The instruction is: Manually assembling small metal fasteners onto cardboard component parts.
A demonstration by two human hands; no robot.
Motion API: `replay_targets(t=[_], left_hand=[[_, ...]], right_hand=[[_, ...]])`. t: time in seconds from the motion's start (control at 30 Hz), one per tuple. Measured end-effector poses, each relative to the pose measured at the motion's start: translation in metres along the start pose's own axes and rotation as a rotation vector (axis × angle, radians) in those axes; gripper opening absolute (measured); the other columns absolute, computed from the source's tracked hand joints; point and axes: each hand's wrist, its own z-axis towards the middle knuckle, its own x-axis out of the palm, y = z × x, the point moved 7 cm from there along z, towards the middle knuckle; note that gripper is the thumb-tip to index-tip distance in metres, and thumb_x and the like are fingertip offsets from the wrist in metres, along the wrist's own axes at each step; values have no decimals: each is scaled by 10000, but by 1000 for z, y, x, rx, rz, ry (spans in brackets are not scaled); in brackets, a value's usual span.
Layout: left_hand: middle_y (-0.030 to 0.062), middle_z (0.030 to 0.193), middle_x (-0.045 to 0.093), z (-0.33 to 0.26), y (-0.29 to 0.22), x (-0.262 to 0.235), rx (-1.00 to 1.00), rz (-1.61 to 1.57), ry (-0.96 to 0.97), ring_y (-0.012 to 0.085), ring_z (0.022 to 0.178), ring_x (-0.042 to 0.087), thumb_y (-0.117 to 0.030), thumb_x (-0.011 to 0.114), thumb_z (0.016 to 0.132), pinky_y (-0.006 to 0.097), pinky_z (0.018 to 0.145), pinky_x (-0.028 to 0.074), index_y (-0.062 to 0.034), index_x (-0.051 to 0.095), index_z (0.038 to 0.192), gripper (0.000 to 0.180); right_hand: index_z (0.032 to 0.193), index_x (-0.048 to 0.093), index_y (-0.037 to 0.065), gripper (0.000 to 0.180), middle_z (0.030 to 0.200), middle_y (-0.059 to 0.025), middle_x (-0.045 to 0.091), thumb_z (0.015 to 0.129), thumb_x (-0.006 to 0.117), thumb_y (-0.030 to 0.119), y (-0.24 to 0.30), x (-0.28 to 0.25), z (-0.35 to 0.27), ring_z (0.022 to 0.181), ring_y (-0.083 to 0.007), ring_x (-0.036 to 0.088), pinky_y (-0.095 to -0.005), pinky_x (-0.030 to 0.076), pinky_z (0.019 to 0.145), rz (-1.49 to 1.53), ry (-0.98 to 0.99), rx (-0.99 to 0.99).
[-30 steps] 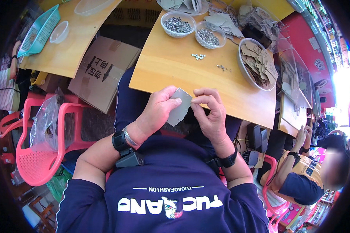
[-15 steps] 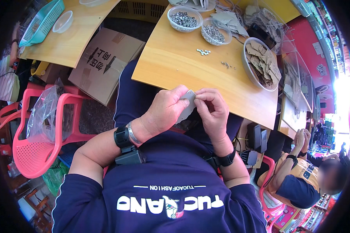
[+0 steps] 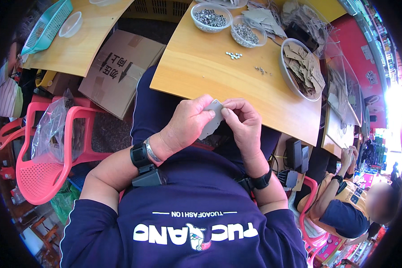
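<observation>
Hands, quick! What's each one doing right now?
Left hand: closed, holding the flat grey plate.
Right hand: closed in a pinch at the plate's edge; whether it grips anything small can't be told.

My flat piece (image 3: pixel 216 119) is pale grey, my table (image 3: pixel 201 73) honey-yellow, my shirt (image 3: pixel 201 192) navy with white print (image 3: pixel 194 235); I see a coral-pink chair (image 3: pixel 41 181) and a turquoise basket (image 3: pixel 48 27).

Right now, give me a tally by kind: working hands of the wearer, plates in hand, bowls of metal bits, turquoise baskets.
Hands: 2 (left hand, right hand)
Plate in hand: 1
Bowls of metal bits: 2 (left bowl, right bowl)
Turquoise basket: 1
Total: 6
</observation>
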Motion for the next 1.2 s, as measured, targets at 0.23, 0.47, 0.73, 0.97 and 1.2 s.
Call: replay_targets(t=[0.23, 0.47, 0.73, 0.97, 1.2], left_hand=[[50, 812, 652, 0, 5, 1, 7, 6, 21, 71, 745, 571, -105, 540, 907, 260, 646, 469, 21, 621, 989, 172], [52, 804, 646, -1, 2, 0, 16, 25, 25, 72, 741, 566, -89, 539, 902, 261, 652, 471, 25, 621, 985, 162], [160, 727, 623, 1, 7, 1, 44, -81, -2, 183, 650, 588, -127, 548, 872, 332, 615, 466, 23, 579, 915, 159], [66, 773, 626, 1, 11, 2, -46, -222, 26, 92, 705, 548, -107, 538, 885, 284, 643, 467, 27, 597, 920, 151], [89, 804, 660, -1, 10, 1, -44, -232, 17, 110, 727, 599, -100, 537, 887, 287, 658, 485, 28, 605, 928, 151]], right_hand=[[969, 595, 27, 125, 936, -35, 667, 882, 684, 13, -6, -1, 0, 846, -79, 621, -243, 516, 788, 106, -20, 62], [966, 595, 30, 133, 911, -27, 667, 878, 693, 15, -5, 0, 0, 824, -73, 617, -234, 514, 769, 64, -28, 79], [969, 597, 35, 128, 919, -23, 666, 882, 687, 8, -4, 0, 0, 830, -69, 617, -229, 513, 770, 57, -9, 49], [974, 595, 34, 133, 927, -23, 665, 882, 684, 2, -5, 1, 1, 844, -69, 622, -225, 515, 769, 61, 9, 36], [976, 611, 13, 114, 882, -23, 664, 894, 685, 42, -6, 2, 1, 796, -68, 621, -224, 520, 739, 30, -35, 112]])
